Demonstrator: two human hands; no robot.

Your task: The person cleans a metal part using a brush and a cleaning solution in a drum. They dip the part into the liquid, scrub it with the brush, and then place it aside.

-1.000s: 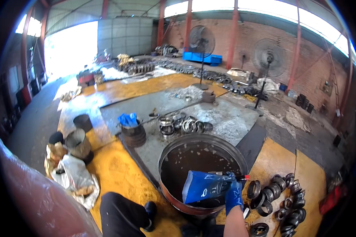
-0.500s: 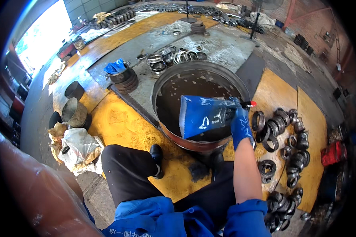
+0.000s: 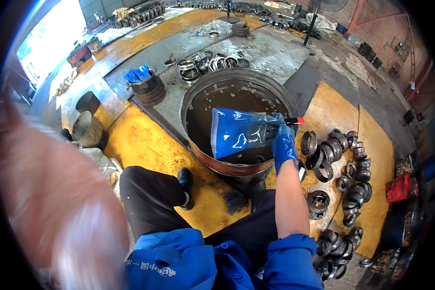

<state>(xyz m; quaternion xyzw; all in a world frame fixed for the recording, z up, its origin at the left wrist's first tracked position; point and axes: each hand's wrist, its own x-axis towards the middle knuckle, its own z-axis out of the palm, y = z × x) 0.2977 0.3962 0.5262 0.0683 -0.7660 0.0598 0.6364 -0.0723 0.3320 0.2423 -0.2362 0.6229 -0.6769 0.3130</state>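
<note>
My right hand point(image 3: 284, 144), in a blue rubber glove, is closed on a second, limp blue rubber glove point(image 3: 239, 134) whose wide cuff has a toothed edge. A tool's black and red handle point(image 3: 295, 121) sticks out beside the same fist; its other end is hidden. Both are held over a round metal tub point(image 3: 217, 166) of dark, murky liquid with pale flecks afloat. At the left, very close, a large bare-skinned shape point(image 3: 58, 188) is smeared by motion. It appears to be my left arm or hand, and its fingers cannot be made out.
Dark metal rings point(image 3: 331, 150) lie in groups right of the tub; shinier rings point(image 3: 217, 63) are behind it. Stacked rings hold a pot with blue material point(image 3: 138, 73). Buckets point(image 3: 87, 129) and a pale bag point(image 3: 101, 162) stand left. A red container point(image 3: 401, 188) is far right.
The large bare shape at the left has moved and blurred, now covering much of the pale bag. My right hand still grips the glove and tool over the tub; the whole view has shifted slightly.
</note>
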